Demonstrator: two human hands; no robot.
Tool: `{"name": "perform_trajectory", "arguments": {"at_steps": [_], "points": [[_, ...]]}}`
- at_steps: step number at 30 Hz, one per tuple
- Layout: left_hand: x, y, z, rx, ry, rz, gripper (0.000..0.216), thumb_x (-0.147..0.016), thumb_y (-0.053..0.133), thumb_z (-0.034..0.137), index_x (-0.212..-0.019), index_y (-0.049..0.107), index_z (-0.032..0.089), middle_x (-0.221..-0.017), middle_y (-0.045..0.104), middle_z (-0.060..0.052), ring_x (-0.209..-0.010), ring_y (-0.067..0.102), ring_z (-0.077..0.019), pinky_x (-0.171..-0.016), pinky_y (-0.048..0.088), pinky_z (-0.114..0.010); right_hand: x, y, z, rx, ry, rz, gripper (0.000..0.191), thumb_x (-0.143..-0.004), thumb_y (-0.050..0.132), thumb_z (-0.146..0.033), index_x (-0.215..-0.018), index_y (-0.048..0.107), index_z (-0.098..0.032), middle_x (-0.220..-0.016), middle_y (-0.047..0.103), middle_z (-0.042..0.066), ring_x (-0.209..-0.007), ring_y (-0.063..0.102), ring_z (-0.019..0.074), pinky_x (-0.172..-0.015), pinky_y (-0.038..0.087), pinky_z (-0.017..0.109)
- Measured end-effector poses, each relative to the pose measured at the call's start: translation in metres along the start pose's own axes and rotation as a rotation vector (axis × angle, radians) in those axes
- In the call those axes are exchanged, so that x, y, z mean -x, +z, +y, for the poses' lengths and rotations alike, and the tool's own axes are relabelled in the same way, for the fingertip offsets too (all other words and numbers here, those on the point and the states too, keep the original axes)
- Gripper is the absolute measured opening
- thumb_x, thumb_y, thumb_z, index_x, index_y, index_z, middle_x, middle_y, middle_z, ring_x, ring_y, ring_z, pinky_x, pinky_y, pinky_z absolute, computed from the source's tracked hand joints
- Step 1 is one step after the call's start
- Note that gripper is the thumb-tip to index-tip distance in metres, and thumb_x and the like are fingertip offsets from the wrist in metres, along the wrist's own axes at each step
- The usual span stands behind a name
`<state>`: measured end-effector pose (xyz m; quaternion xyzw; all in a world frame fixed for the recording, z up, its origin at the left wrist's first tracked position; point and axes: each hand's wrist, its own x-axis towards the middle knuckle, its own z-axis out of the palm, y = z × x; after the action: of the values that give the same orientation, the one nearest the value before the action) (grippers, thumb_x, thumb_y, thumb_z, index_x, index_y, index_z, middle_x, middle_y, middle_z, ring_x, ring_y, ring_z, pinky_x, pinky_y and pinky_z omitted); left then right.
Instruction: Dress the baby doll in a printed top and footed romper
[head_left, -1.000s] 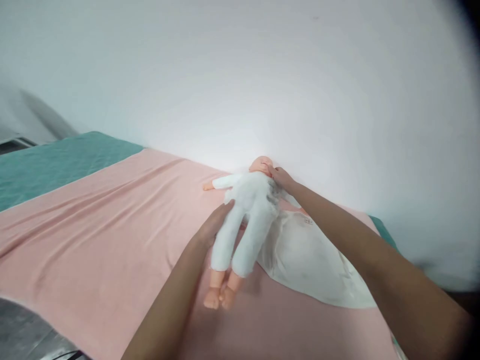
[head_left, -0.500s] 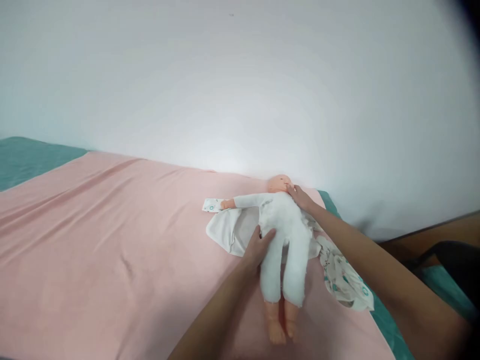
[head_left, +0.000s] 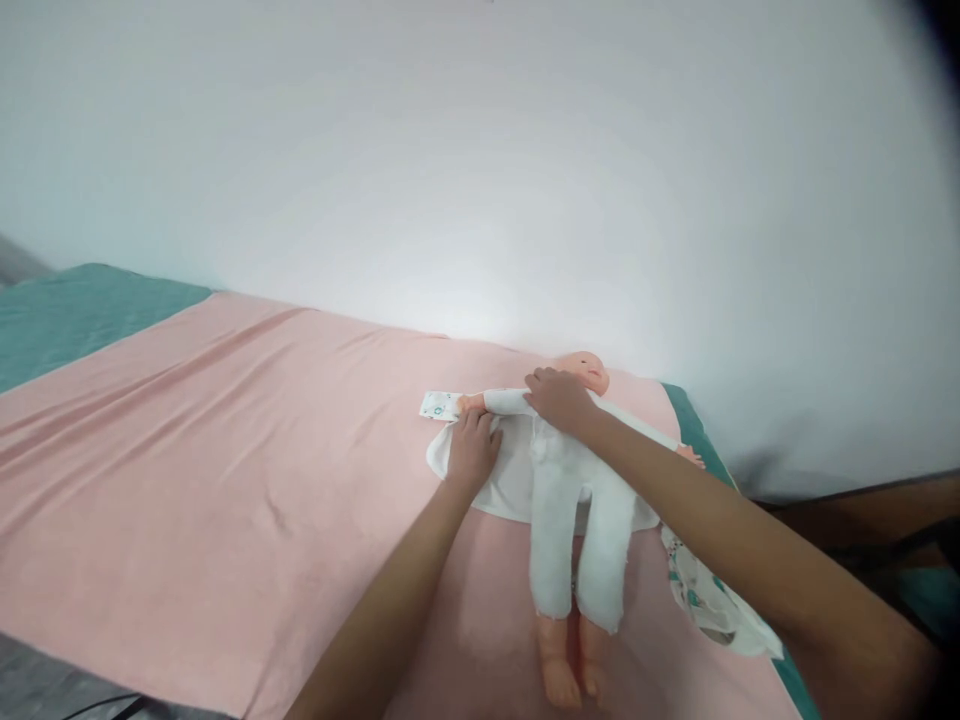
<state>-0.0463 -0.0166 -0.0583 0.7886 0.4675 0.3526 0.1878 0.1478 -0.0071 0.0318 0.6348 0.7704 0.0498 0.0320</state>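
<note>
A baby doll (head_left: 577, 520) in a white suit lies on its back on a pink sheet (head_left: 225, 470), head toward the wall. Under it is a white garment (head_left: 517, 480) with a small teal print, spread out to both sides. My left hand (head_left: 474, 447) rests on the garment's left part, just below the doll's outstretched arm, fingers curled on the cloth. My right hand (head_left: 559, 398) lies across the doll's upper chest and shoulder, fingers closed on its sleeve.
A teal cover (head_left: 82, 310) shows beyond the pink sheet at the far left and along the right edge. A plain white wall (head_left: 480, 180) runs close behind the doll. Dark floor and furniture lie at the far right.
My left hand has moved from the doll's hip up to the garment by its arm. My right hand has shifted from beside the head onto the chest and shoulder.
</note>
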Motion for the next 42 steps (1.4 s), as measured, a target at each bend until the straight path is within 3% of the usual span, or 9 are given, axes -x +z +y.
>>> {"name": "perform_trajectory", "arguments": {"at_steps": [4,7,16,27,31,33,36,39,42], "points": [[-0.003,0.011,-0.004,-0.254,-0.019,-0.009,0.025,-0.088,0.057,0.034,-0.109,0.06,0.021,-0.115,0.059,-0.01,-0.112,0.051,-0.0283,-0.096,0.042,-0.045,-0.029,0.026,-0.04,-0.04,-0.073,-0.045,0.04,-0.095,0.045,-0.048,-0.111,0.056,-0.013,-0.111,0.063,0.015,-0.101,0.058,0.0269,-0.084,0.044,0.036],[-0.007,0.014,-0.004,-0.323,-0.105,0.001,0.02,-0.089,0.056,0.034,-0.104,0.062,0.023,-0.113,0.06,-0.009,-0.109,0.051,-0.0275,-0.089,0.042,-0.041,-0.033,0.032,-0.039,-0.064,-0.071,-0.051,0.043,-0.094,0.045,-0.051,-0.11,0.056,-0.013,-0.108,0.064,0.015,-0.097,0.06,0.026,-0.08,0.045,0.034],[-0.022,0.006,-0.024,0.152,-0.524,0.173,0.023,-0.089,0.045,0.035,-0.081,0.062,0.021,-0.076,0.065,-0.001,-0.071,0.057,-0.0161,-0.063,0.039,-0.026,0.006,0.019,-0.003,-0.187,-0.118,-0.011,0.048,-0.095,0.037,-0.059,-0.11,0.061,-0.021,-0.11,0.066,0.008,-0.099,0.061,0.0212,-0.084,0.042,0.031],[-0.008,0.006,-0.012,0.142,-0.355,0.119,0.015,-0.088,0.053,0.034,-0.091,0.063,0.024,-0.076,0.064,-0.001,-0.077,0.059,-0.0187,-0.072,0.042,-0.029,-0.005,0.033,-0.024,-0.097,-0.004,0.06,0.044,-0.094,0.045,-0.054,-0.102,0.063,-0.015,-0.1,0.067,0.014,-0.095,0.061,0.0256,-0.081,0.044,0.034],[-0.008,0.003,-0.012,0.025,-0.25,0.322,0.027,-0.095,0.043,0.039,-0.098,0.063,0.021,-0.104,0.065,-0.007,-0.105,0.055,-0.0218,-0.094,0.04,-0.034,0.008,0.013,-0.019,-0.215,0.023,0.202,0.04,-0.096,0.042,-0.051,-0.107,0.06,-0.018,-0.109,0.065,0.012,-0.105,0.058,0.0233,-0.088,0.043,0.034],[-0.01,0.003,-0.013,-0.098,-0.326,0.402,0.031,-0.095,0.042,0.039,-0.108,0.062,0.019,-0.114,0.062,-0.01,-0.114,0.05,-0.0252,-0.1,0.037,-0.039,0.034,0.007,-0.003,-0.407,0.14,0.415,0.04,-0.097,0.038,-0.051,-0.111,0.059,-0.019,-0.112,0.064,0.01,-0.105,0.057,0.0206,-0.091,0.043,0.032],[-0.014,0.004,-0.012,-0.266,-0.421,0.319,0.036,-0.094,0.044,0.042,-0.116,0.06,0.018,-0.117,0.062,-0.012,-0.115,0.049,-0.0297,-0.1,0.035,-0.046,0.09,0.016,0.029,-0.584,0.554,0.679,0.047,-0.095,0.037,-0.053,-0.115,0.058,-0.017,-0.112,0.064,0.013,-0.102,0.058,0.023,-0.092,0.044,0.036],[-0.018,0.002,-0.006,-0.34,-0.453,0.174,0.041,-0.095,0.038,0.046,-0.118,0.058,0.018,-0.119,0.061,-0.013,-0.116,0.05,-0.0309,-0.099,0.035,-0.047,0.143,0.044,0.054,-0.636,0.99,0.543,0.062,-0.092,0.038,-0.058,-0.128,0.052,-0.01,-0.113,0.064,0.02,-0.102,0.06,0.0306,-0.092,0.044,0.045],[-0.021,-0.006,-0.001,-0.322,-0.497,0.037,0.043,-0.095,0.036,0.049,-0.112,0.06,0.017,-0.109,0.066,-0.015,-0.108,0.057,-0.031,-0.093,0.039,-0.045,0.17,0.068,0.06,-0.774,1.104,0.335,0.073,-0.091,0.031,-0.063,-0.141,0.041,-0.01,-0.123,0.06,0.024,-0.116,0.056,0.0365,-0.098,0.04,0.052]]}}
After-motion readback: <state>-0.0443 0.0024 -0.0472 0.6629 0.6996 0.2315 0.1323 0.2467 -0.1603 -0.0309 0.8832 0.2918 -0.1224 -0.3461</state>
